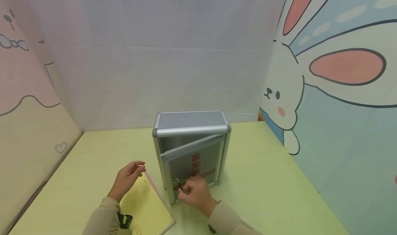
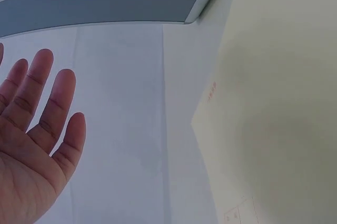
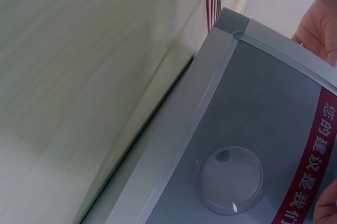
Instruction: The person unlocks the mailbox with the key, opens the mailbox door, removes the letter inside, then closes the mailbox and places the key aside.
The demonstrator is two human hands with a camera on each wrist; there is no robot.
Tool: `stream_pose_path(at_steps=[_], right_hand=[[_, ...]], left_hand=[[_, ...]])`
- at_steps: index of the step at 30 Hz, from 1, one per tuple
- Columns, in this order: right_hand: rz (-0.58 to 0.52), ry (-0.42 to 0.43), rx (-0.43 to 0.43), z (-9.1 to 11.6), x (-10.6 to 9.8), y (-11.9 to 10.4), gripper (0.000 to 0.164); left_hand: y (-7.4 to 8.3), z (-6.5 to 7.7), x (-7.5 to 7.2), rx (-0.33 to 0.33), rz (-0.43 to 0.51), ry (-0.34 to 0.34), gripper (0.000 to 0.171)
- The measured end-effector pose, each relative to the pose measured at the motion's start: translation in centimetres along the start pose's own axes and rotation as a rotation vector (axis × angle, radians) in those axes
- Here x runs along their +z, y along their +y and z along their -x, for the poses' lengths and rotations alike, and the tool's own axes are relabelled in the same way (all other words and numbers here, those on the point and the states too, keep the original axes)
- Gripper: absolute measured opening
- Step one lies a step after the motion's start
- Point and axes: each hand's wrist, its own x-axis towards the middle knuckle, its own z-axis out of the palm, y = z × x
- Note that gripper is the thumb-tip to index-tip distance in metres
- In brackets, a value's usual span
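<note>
A grey metal suggestion box (image 1: pixel 192 119) with red lettering stands upright on the table. Its front door (image 1: pixel 206 155) hangs ajar, swung out on its left side. My right hand (image 1: pixel 198 193) pinches a small dark key (image 1: pixel 180 185) at the door's lock (image 1: pixel 177 180). In the right wrist view only part of that hand (image 3: pixel 327 207) shows, beside the red band (image 3: pixel 310 171). My left hand (image 1: pixel 126 178) is raised left of the box, fingers apart and nothing in them, as its palm (image 2: pixel 31 150) shows. Below it lies a yellow paper stack (image 1: pixel 149 207) with a pink edge.
The pale yellow table (image 1: pixel 273 183) stretches out on both sides of the box. A white sheet (image 1: pixel 173 55) covers the wall behind. Cartoon-printed cloth (image 1: pixel 341 131) hangs on the right, and another printed cloth (image 1: pixel 24 90) on the left.
</note>
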Motion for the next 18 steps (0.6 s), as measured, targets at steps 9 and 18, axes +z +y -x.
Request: stream_pose_path(at_steps=[9, 18], right_hand=[[0.021, -0.012, -0.018, -0.3, 0.0, 0.0, 0.021], [0.04, -0.014, 0.02, -0.8, 0.3, -0.3, 0.027]], left_hand=[[1.7, -0.8, 0.3, -0.033, 0.111, -0.04, 0.026], [3.3, -1.7, 1.1, -0.021, 0.178, -0.061, 0.027]])
